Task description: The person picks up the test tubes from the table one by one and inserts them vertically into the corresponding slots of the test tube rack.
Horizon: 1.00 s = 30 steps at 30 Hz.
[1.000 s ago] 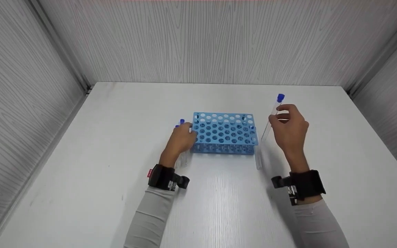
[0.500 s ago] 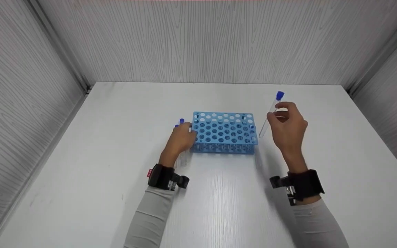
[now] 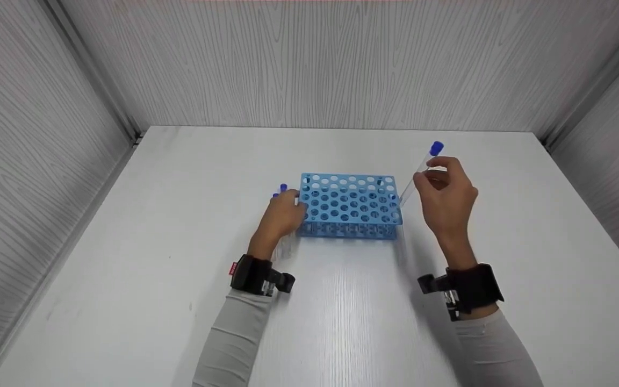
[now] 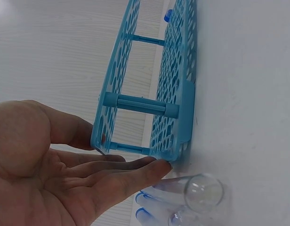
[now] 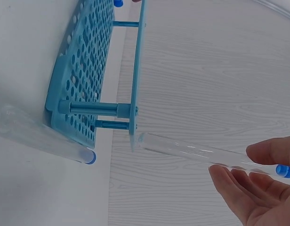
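Observation:
A light-blue test tube rack (image 3: 352, 199) with rows of round holes stands mid-table. At its left end my left hand (image 3: 282, 212) grips it, the thumb at the upper plate's corner in the left wrist view and the fingers against the end. My right hand (image 3: 449, 199) pinches a clear blue-capped test tube (image 5: 192, 149) near its cap, between thumb and fingers. The tube slants, its rounded bottom at the right edge of the rack's upper plate; whether they touch I cannot tell.
Another blue-capped tube (image 5: 46, 139) lies along the rack's right side. Several capped tubes (image 4: 201, 193) lie beside the left end, partly covered by the left hand. Behind the white table (image 3: 207, 177) rises a wood-grain panel (image 3: 315, 64).
The right hand has shifted slightly left and away from me, bringing the tube's lower end up to the rack's right edge. The left hand and rack have stayed almost still.

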Motion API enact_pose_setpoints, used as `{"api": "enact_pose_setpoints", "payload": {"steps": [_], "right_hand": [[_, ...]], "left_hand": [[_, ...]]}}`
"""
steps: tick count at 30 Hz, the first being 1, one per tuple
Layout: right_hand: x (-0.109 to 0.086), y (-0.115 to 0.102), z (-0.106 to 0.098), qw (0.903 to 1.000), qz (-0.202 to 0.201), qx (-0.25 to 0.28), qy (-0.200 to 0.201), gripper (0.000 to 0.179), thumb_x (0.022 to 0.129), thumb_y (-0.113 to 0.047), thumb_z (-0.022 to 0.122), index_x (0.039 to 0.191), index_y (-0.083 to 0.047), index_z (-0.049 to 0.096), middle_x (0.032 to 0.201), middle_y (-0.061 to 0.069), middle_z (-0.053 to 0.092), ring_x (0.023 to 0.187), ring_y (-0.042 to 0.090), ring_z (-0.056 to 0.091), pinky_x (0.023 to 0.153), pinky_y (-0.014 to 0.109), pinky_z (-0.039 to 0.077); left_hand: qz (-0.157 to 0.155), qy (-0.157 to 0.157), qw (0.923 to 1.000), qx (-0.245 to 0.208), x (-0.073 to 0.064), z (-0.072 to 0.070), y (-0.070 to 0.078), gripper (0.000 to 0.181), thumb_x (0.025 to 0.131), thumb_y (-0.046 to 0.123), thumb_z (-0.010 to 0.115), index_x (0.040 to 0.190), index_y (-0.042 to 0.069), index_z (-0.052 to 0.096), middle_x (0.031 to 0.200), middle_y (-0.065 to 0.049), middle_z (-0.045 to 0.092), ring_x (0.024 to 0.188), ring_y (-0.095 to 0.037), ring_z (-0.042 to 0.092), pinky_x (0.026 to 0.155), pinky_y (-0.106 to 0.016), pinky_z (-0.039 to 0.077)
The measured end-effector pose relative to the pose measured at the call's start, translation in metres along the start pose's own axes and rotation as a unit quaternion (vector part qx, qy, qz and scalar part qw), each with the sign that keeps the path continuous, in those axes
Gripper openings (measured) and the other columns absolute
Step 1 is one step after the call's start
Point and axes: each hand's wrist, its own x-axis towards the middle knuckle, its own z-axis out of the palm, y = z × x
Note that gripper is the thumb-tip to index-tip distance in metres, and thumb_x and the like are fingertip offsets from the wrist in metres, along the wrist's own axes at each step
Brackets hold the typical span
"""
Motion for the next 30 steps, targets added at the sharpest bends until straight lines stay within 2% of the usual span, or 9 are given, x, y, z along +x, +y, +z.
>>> {"api": "enact_pose_setpoints", "payload": {"steps": [5,14,30], "right_hand": [[-0.001,0.002,0.002,0.9999,-0.009,0.01,-0.002,0.025,0.092,-0.01,0.067,0.115,-0.001,0.067,0.101,0.012,0.077,0.091,0.021,0.075,0.082,0.037,0.058],[-0.003,0.002,0.005,0.9997,-0.015,0.019,-0.006,0.024,0.093,-0.011,0.067,0.115,-0.001,0.066,0.102,0.014,0.077,0.091,0.022,0.075,0.085,0.046,0.06],[-0.006,0.004,0.01,0.9993,-0.011,0.014,-0.033,0.023,0.092,-0.011,0.069,0.113,-0.002,0.065,0.098,0.014,0.077,0.091,0.025,0.075,0.085,0.045,0.06]], "left_hand": [[0.003,0.001,1.0,0.0,-0.001,0.0,0.0,0.052,0.105,0.022,0.043,0.152,0.0,0.042,0.154,-0.018,0.048,0.147,-0.034,0.041,0.12,-0.049,0.034],[-0.009,-0.004,0.9999,-0.004,-0.001,0.0,0.0,0.053,0.105,0.024,0.043,0.154,0.002,0.04,0.156,-0.016,0.046,0.148,-0.033,0.039,0.121,-0.048,0.033],[0.002,0.0,1.0,-0.001,0.001,0.0,-0.001,0.053,0.105,0.023,0.044,0.153,0.001,0.042,0.154,-0.017,0.048,0.146,-0.033,0.043,0.119,-0.048,0.036]]}}
